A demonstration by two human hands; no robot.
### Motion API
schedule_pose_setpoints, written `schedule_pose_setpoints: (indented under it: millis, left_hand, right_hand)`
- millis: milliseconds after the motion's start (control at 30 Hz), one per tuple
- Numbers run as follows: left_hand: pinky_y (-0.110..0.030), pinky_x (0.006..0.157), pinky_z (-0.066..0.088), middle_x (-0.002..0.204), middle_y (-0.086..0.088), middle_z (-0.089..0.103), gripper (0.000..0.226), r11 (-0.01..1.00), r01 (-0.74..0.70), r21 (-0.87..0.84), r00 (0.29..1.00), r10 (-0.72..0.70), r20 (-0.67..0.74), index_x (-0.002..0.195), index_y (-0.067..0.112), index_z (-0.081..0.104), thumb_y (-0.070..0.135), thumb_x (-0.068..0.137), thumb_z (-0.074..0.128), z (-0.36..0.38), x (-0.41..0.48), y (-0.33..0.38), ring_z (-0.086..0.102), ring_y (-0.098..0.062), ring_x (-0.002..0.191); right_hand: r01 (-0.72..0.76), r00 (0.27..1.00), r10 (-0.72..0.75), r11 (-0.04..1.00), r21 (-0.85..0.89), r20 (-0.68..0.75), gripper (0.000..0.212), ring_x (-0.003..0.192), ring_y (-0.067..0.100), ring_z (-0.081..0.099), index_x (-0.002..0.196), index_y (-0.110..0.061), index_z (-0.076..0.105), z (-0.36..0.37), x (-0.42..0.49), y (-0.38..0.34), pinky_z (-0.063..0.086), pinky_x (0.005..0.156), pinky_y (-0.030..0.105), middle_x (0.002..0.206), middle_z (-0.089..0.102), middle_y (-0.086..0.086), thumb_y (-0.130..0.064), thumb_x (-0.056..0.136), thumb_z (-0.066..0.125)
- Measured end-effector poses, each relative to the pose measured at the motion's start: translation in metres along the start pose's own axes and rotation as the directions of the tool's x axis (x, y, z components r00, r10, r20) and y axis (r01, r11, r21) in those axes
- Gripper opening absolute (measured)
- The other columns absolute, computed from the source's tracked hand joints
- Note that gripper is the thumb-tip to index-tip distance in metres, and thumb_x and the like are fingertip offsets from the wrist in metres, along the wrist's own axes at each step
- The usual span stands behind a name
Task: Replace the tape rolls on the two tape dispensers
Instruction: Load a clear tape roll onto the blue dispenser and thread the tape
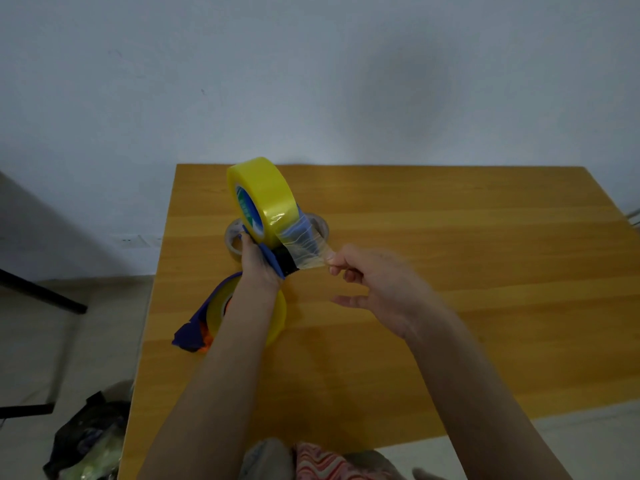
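While the blue dispenser (272, 259) is gripped by the left hand (258, 265), its tape end (304, 249) is pinched by the right hand (375, 287). A second dispenser (189, 332) is seen at 7 o'clock.

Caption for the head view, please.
Left hand holds blue dispenser with yellow roll; right hand pinches the tape end.

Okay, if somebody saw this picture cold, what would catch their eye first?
The bright yellow tape roll, held up above the wooden table on a blue dispenser gripped by the left hand. Next, the right hand pinching a clear strip of tape pulled off that roll. A second loaded dispenser lies under the left forearm near the table's left edge.
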State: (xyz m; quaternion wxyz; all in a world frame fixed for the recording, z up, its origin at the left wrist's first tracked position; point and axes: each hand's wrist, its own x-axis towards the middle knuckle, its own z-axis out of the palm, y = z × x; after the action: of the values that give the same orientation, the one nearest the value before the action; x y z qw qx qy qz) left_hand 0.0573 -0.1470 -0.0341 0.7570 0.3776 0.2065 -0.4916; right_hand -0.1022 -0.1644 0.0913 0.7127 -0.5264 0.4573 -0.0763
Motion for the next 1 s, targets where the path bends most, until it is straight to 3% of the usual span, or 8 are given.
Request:
schedule_pose_setpoints:
  millis: [200, 267, 333, 433, 500, 633, 800, 1000]
  left_hand:
    - [-0.048, 0.084, 0.046, 0.14, -0.014, 0.048, 0.058, 0.997, 0.042, 0.062, 0.999, -0.044, 0.025, 0.14, 0.019, 0.041, 0.053, 0.099, 0.017, 0.0, 0.0, -0.002, 0.048, -0.035, 0.126]
    - [-0.044, 0.061, 0.057, 0.106, -0.015, 0.069, 0.059, 0.996, 0.051, 0.068, 0.996, -0.056, 0.069, 0.126, 0.018, 0.052, 0.057, 0.097, 0.018, -0.006, 0.003, -0.003, 0.067, -0.034, 0.094]
    - [-0.045, 0.047, 0.056, 0.079, -0.013, 0.072, 0.063, 0.994, 0.082, 0.074, 0.989, -0.091, 0.116, 0.115, 0.017, 0.058, 0.062, 0.095, 0.018, -0.011, 0.005, -0.003, 0.07, -0.03, 0.069]
    - [-0.047, 0.055, 0.057, 0.108, -0.014, 0.066, 0.068, 0.989, 0.065, 0.135, 0.985, -0.085, 0.147, 0.132, 0.016, 0.052, 0.063, 0.094, 0.02, -0.017, 0.013, -0.004, 0.065, -0.032, 0.087]
    - [-0.042, 0.059, 0.06, 0.117, -0.013, 0.064, 0.069, 0.991, 0.033, 0.126, 0.979, -0.058, 0.194, 0.135, 0.017, 0.051, 0.064, 0.093, 0.023, -0.018, 0.014, -0.005, 0.069, -0.029, 0.086]
    - [-0.037, 0.061, 0.059, 0.107, -0.009, 0.065, 0.069, 0.992, -0.026, 0.127, 0.939, -0.019, 0.343, 0.136, 0.014, 0.048, 0.061, 0.086, 0.039, -0.021, 0.009, -0.008, 0.07, -0.025, 0.079]
    - [-0.037, 0.048, 0.056, 0.088, -0.011, 0.07, 0.05, 0.969, 0.133, 0.207, 0.953, -0.182, 0.241, 0.121, 0.01, 0.055, 0.05, 0.094, 0.038, -0.029, 0.012, -0.014, 0.07, -0.026, 0.064]
    - [-0.033, 0.055, 0.058, 0.083, -0.007, 0.074, 0.048, 0.969, 0.105, 0.225, 0.971, -0.148, 0.185, 0.124, 0.012, 0.058, 0.046, 0.093, 0.047, -0.04, 0.016, -0.02, 0.072, -0.023, 0.068]
  right_hand:
    - [-0.014, 1.0, 0.013, 0.999, 0.03, 0.007, 0.032, 0.076, 0.012, 0.039, 0.048, -0.019, 0.059, 0.001, -0.004, -0.002, 0.051, 0.091, 0.049, 0.07, 0.052, -0.006, -0.015, 0.079, 0.063]
    - [-0.014, 1.0, 0.013, 0.996, 0.084, 0.012, 0.036, 0.074, 0.011, 0.039, 0.046, -0.019, 0.06, -0.001, -0.006, -0.006, 0.051, 0.09, 0.048, 0.067, 0.052, -0.006, -0.013, 0.081, 0.062]
    - [-0.008, 1.0, 0.004, 0.993, 0.115, 0.031, 0.039, 0.072, 0.01, 0.04, 0.045, -0.019, 0.061, -0.002, -0.008, -0.01, 0.052, 0.088, 0.046, 0.06, 0.054, -0.009, -0.012, 0.083, 0.061]
    - [-0.004, 0.999, -0.002, 0.99, 0.14, 0.045, 0.024, 0.071, 0.01, 0.04, 0.061, -0.016, 0.065, 0.0, -0.01, -0.017, 0.053, 0.087, 0.045, 0.056, 0.054, -0.01, -0.011, 0.084, 0.061]
    - [0.0, 1.0, -0.004, 0.988, 0.154, 0.029, 0.016, 0.07, 0.01, 0.039, 0.069, -0.015, 0.062, 0.001, -0.009, -0.023, 0.052, 0.088, 0.046, 0.056, 0.054, -0.01, -0.011, 0.085, 0.06]
    - [0.032, 0.999, -0.034, 0.993, 0.114, 0.017, 0.013, 0.071, 0.01, 0.036, 0.071, -0.017, 0.061, 0.007, -0.006, -0.033, 0.05, 0.091, 0.045, 0.063, 0.05, -0.009, -0.015, 0.083, 0.059]
    - [0.05, 0.999, -0.05, 0.997, 0.062, 0.006, 0.022, 0.07, 0.009, 0.04, 0.062, -0.019, 0.06, 0.013, -0.005, -0.035, 0.05, 0.09, 0.044, 0.061, 0.053, -0.012, -0.018, 0.083, 0.061]
    - [0.052, 0.997, -0.046, 0.992, 0.112, -0.058, 0.035, 0.069, 0.01, 0.037, 0.048, -0.02, 0.06, 0.011, -0.001, -0.043, 0.051, 0.09, 0.047, 0.051, 0.054, -0.014, -0.014, 0.082, 0.064]
